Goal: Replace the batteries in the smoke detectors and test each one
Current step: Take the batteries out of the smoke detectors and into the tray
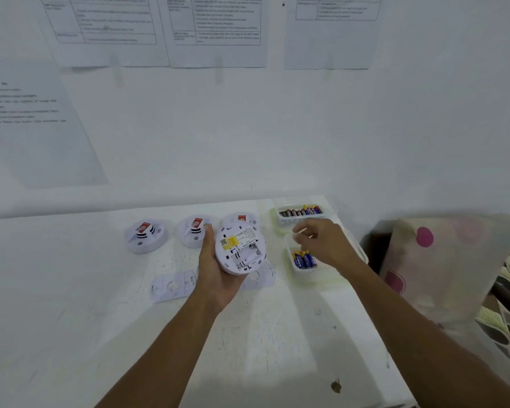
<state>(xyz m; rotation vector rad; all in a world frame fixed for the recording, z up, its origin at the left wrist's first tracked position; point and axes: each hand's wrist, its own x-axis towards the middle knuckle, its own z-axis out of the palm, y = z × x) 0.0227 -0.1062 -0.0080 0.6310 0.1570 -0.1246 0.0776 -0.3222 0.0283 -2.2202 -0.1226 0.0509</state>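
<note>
Cradling smoke detector [240, 248], left hand [215, 281] fingers [207, 240] curl round rim.

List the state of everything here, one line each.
Held detector: back up, gripped by left hand.
Leftmost detector: face up on table.
Right hand: above near tub, grip unclear.
Far tub: open, batteries inside.
Near tub: open, more batteries inside.
Loose plate: flat on table.

Nothing legible — wall sheets [218, 30] above the smoke detector [240, 248], its label [229, 242], batteries [304, 259] right of it all blur.

Workroom with taped-up instruction sheets [215, 25]
</note>
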